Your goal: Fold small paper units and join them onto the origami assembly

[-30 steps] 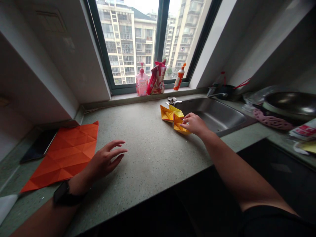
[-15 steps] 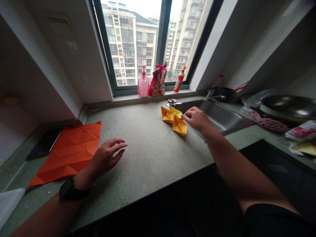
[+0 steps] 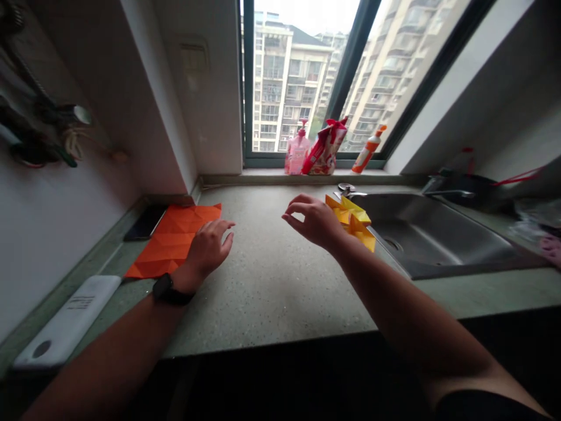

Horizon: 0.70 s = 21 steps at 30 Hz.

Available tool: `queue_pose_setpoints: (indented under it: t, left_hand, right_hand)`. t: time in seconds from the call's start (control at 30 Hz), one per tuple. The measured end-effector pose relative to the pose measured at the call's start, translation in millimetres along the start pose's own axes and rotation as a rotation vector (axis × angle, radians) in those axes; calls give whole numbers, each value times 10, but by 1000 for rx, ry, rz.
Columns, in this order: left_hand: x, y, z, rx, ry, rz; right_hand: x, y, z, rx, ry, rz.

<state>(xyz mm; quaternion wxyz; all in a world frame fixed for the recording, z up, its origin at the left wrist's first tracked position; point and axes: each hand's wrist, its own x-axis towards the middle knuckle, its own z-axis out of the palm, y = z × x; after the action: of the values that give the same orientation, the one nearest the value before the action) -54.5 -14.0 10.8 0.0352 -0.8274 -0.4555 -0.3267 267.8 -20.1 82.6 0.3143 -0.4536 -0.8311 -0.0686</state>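
Observation:
My left hand (image 3: 209, 248), a dark watch (image 3: 169, 289) on its wrist, is over the right edge of a creased orange sheet of paper (image 3: 169, 242). Its fingers are apart and hold nothing; whether they touch the paper I cannot tell. Over the middle of the counter, my right hand (image 3: 313, 221) has its thumb and fingers apart with nothing between them. Just to its right, several folded yellow and orange paper pieces (image 3: 360, 233) stand by the sink, partly hidden behind that hand and wrist.
A steel sink (image 3: 460, 257) is set into the speckled counter (image 3: 263, 292) on the right. A dark flat device (image 3: 142, 223) and a white board (image 3: 65, 327) lie at left. On the windowsill stand a pink pump bottle (image 3: 298, 153), a red packet (image 3: 326, 149) and an orange-and-white bottle (image 3: 367, 152).
My right hand has come away from the folded paper pieces, leftward over the counter. My left hand is now closer to the orange sheet. The view has turned left.

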Motion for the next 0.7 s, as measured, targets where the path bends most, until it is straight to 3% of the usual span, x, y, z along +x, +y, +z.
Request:
queue_pose_setpoints:
  t: [0.17,0.3,0.4,0.5,0.7]
  left_hand:
    - [75,-373,-186,-96,-99,49]
    - [56,-841,-376,-167,-353,-67]
    - [-12,-1102,-478,-136,-529,-219]
    - [-57,-1178,-547,-110,-626,-326]
    - [-16,-1115,-650,-150,-623,-372]
  right_hand:
    - [-39,-6,783,93,-65,-62]
    - [-231,135,1179,239,-47,-71]
    - [-315,228,1227,311,-65,-82]
    - [-331,265,1183,371,-100,-78]
    - [-321,237,1164,417,-119,-51]
